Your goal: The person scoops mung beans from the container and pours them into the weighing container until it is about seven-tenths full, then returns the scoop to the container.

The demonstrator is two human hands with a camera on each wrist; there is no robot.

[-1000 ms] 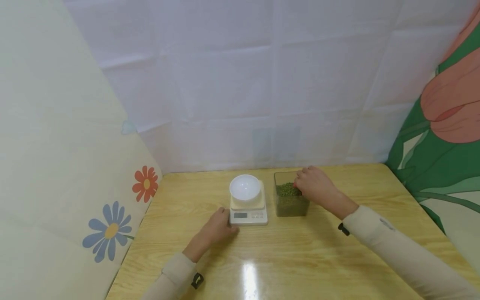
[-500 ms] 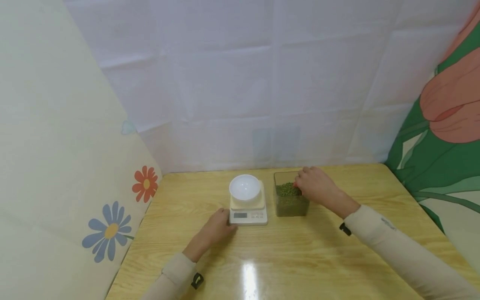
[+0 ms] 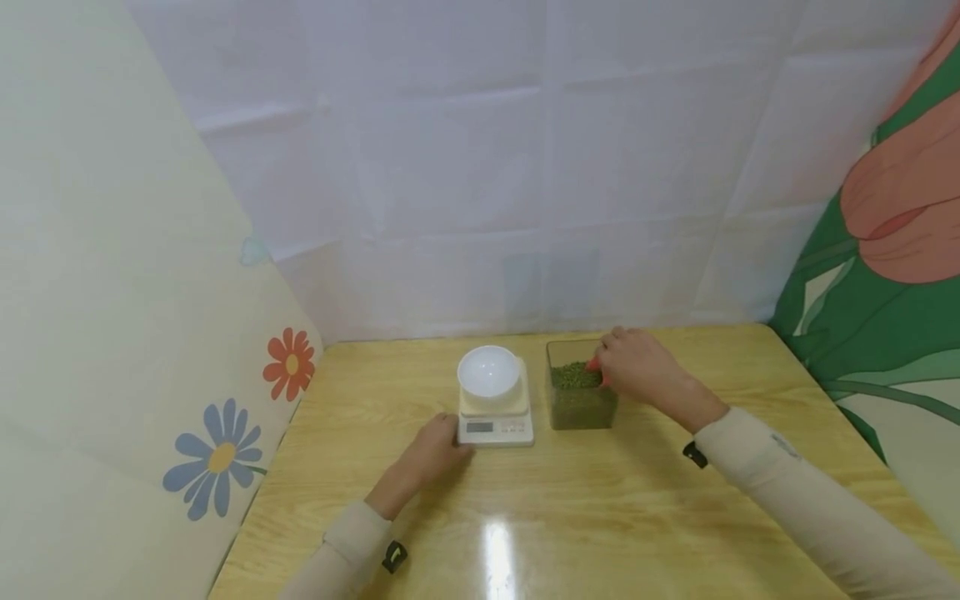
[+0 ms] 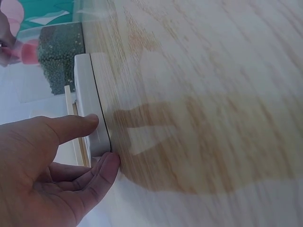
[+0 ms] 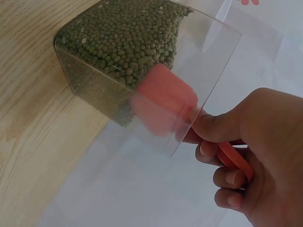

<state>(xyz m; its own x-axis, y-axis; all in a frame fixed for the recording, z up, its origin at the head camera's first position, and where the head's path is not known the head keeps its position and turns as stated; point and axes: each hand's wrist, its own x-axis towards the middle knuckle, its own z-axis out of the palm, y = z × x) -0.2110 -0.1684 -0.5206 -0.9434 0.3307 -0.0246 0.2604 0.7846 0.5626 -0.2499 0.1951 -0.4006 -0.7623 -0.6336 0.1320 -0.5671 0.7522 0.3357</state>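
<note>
A white kitchen scale [image 3: 497,430] with a small display stands on the table, and a white bowl [image 3: 489,372] sits on its platform. My left hand [image 3: 438,446] is at the scale's front left corner; in the left wrist view its thumb and fingers pinch the scale's edge. To the right, a clear square container [image 3: 582,414] holds green mung beans [image 5: 128,35]. My right hand [image 3: 641,367] grips the handle of a red scoop [image 5: 163,99]. The scoop's head is inside the container, its front end at the beans. The bowl's underside is hidden from the head view.
The wooden table [image 3: 570,517] ends at a white cloth backdrop [image 3: 465,208] close behind the scale and container. Flower-patterned panels [image 3: 225,458] border the left and right sides. A light reflection lies on the tabletop in front.
My right hand has shifted slightly right and up with the scoop, and more of its red head shows. The left hand stays at the scale's corner.
</note>
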